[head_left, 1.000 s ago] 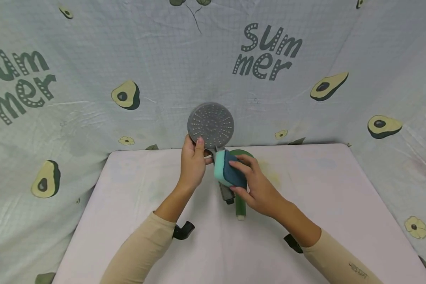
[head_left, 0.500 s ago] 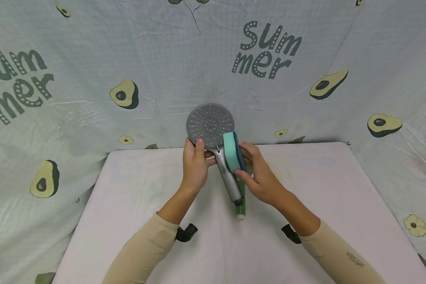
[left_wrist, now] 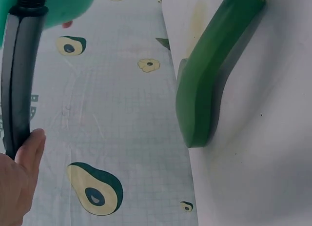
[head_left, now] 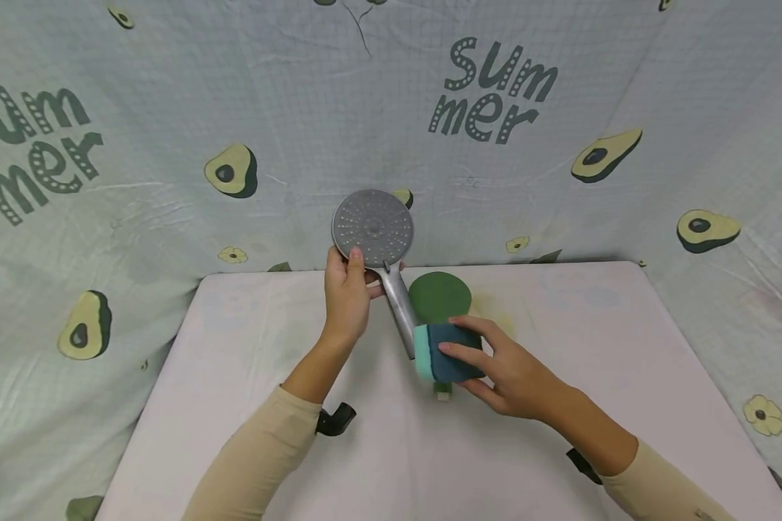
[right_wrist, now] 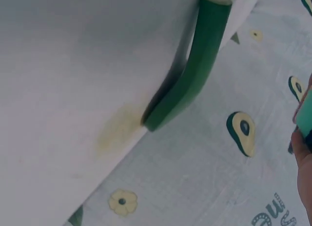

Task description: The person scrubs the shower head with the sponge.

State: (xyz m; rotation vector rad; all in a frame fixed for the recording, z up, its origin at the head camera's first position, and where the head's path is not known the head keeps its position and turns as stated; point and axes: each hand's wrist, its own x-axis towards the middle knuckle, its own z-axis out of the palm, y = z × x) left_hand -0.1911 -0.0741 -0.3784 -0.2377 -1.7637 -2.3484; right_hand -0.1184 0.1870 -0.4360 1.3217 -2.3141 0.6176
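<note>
My left hand [head_left: 348, 300] grips a grey shower head [head_left: 373, 228] just below its round nozzle face, which is turned toward me and tilts up. The handle slants down to the right, and in the left wrist view the handle [left_wrist: 19, 79] crosses the left edge. My right hand [head_left: 505, 369] pinches a sponge [head_left: 452, 352], dark blue on one face and turquoise on the other, its turquoise side at the lower end of the handle. Whether they touch is unclear. Only a corner of the sponge [right_wrist: 305, 113] shows in the right wrist view.
A green shower head [head_left: 439, 297] lies on the pale table [head_left: 254, 347] behind the sponge, which hides part of its handle. In the wrist views its green handle [left_wrist: 204, 74] runs along the table edge. An avocado-printed cloth [head_left: 300, 145] hangs behind.
The sponge first goes up beside the handle near the nozzle face, then comes down to the handle's lower end and turns its blue face up. The grey shower head shifts slightly left.
</note>
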